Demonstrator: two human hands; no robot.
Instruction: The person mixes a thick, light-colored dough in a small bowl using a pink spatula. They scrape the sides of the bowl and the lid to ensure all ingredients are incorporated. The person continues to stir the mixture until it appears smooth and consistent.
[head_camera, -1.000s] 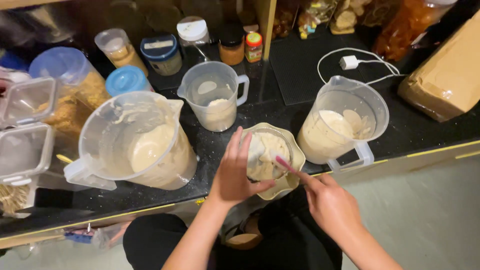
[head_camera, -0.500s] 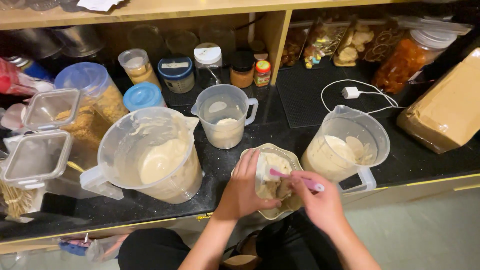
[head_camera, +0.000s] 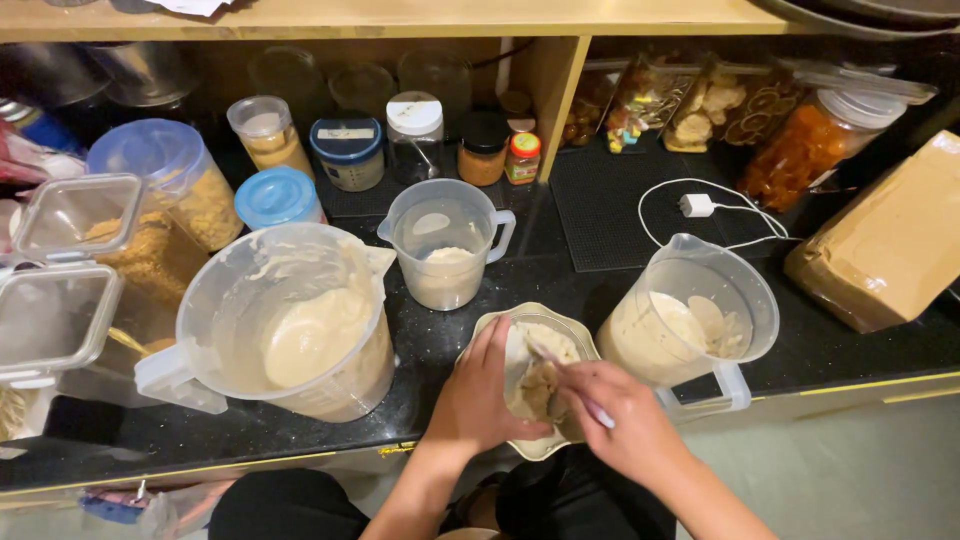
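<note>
Pale batter fills a small bowl (head_camera: 535, 375) right between both hands.
The left hand (head_camera: 480, 395) is curled around the bowl's side to keep it still; the right hand (head_camera: 610, 410) is closed on a spoon (head_camera: 560, 365), dipped in the batter; jugs (head_camera: 290, 320) stand just beyond.

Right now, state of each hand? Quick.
Left hand: fingers curled over the rim of the small scalloped bowl, gripping it.
Right hand: closed on a pale spoon-like utensil that reaches into the bowl.
</note>
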